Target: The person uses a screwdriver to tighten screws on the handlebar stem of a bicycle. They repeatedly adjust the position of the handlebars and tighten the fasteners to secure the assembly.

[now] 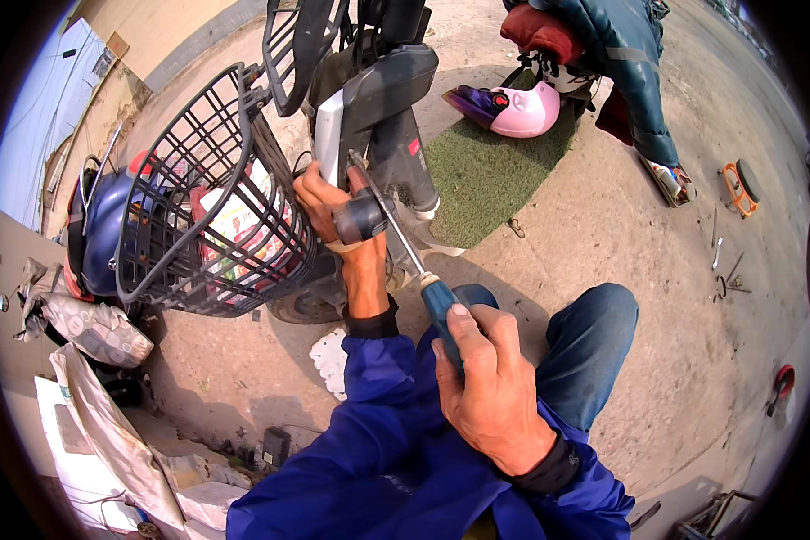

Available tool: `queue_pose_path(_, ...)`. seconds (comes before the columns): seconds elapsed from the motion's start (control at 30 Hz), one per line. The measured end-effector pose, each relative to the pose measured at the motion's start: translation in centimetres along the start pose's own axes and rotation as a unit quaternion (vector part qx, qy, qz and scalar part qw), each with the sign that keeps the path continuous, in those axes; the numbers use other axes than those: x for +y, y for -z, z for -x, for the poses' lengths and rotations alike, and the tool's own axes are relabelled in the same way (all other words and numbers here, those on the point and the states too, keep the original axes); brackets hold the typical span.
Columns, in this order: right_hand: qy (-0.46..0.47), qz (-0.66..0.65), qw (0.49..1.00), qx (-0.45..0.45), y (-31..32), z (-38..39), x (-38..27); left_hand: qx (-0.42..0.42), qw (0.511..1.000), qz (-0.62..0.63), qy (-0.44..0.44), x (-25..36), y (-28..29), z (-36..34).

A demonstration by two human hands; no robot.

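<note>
My right hand [484,387] holds a blue-handled screwdriver [445,310], its long metal shaft reaching up along a black rounded part with a reddish stem [360,216] on the electric scooter [382,85]. My left hand [328,202] is closed around that part from the left, beside a silver-grey panel; its fingertips are partly hidden. Just left of it is the black wire basket [153,243], with printed papers or packets inside. The exact place of the screwdriver's tip is hard to make out.
The scooter's green footboard mat [495,189] carries a pink helmet [522,108]. A teal padded garment [634,81] hangs behind it. Loose tools [720,261] and an orange-rimmed round object [738,184] lie right. A blue helmet [103,229] and cloth bundles [94,328] are left.
</note>
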State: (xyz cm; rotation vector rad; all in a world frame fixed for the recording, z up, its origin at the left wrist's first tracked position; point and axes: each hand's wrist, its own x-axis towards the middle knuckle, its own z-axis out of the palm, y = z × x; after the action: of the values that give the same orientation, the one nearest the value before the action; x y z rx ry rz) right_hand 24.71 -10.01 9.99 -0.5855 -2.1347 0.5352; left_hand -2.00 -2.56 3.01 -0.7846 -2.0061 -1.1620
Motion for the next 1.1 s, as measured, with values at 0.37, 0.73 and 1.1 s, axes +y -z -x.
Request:
queue_pose_path(0.37, -0.24, -0.276, 0.93, 0.004, 1.0, -0.9, -1.5, -0.019, 1.0, 0.002, -0.004, 0.3, 0.4, -0.1)
queue_pose_path(0.73, -0.179, -0.184, 0.967, -0.001, 0.3, -1.0, -0.6, -0.011, 1.0, 0.008, -0.008, 0.4, 0.6, -0.1)
queue_pose_path(1.1, 0.072, 0.224, 0.969, -0.077, 0.9, -1.3, -0.4, -0.011, 0.999, 0.028, -0.019, -0.1, 0.7, -0.1)
